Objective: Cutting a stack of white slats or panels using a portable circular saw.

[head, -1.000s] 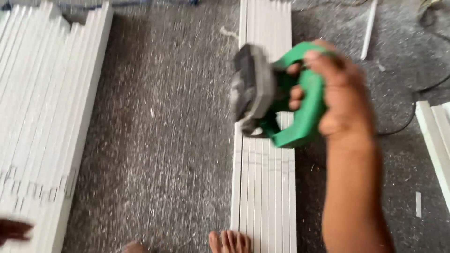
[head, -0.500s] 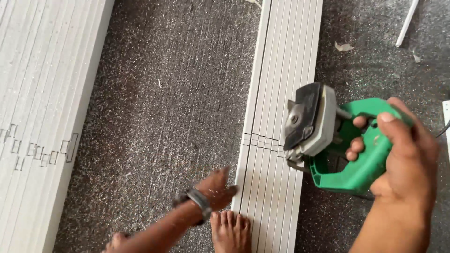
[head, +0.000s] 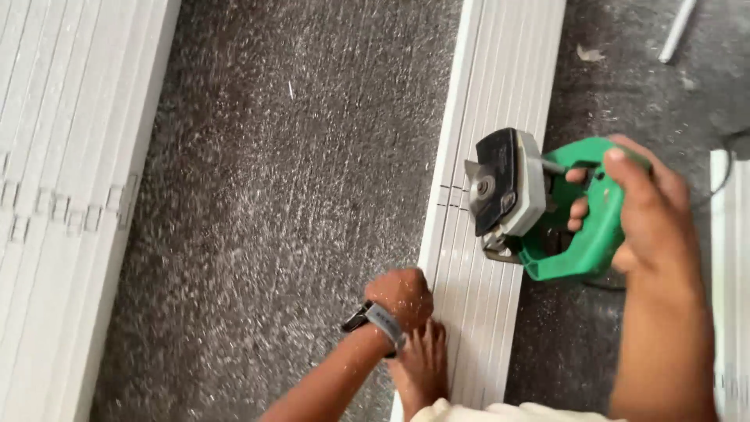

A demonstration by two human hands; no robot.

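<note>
My right hand [head: 637, 205] grips the handle of a green circular saw [head: 539, 209], whose grey guard and blade hover over a bundle of long white strips [head: 500, 94] lying on the floor. Pencil marks cross the strips just left of the blade. My left hand [head: 400, 295], with a watch on its wrist, presses on the left edge of the strips nearer to me. My bare foot [head: 422, 361] rests against the same bundle just below that hand.
A wide stack of white strips [head: 62, 195] lies along the left side. More white strips [head: 730, 258] sit at the right edge. The dark floor [head: 273, 195] is covered in pale sawdust. A thin white rod [head: 676, 31] lies at top right.
The saw has come down the strips toward me and now sits beside the pencil marks. My left hand has moved in from the lower left onto the bundle's edge.
</note>
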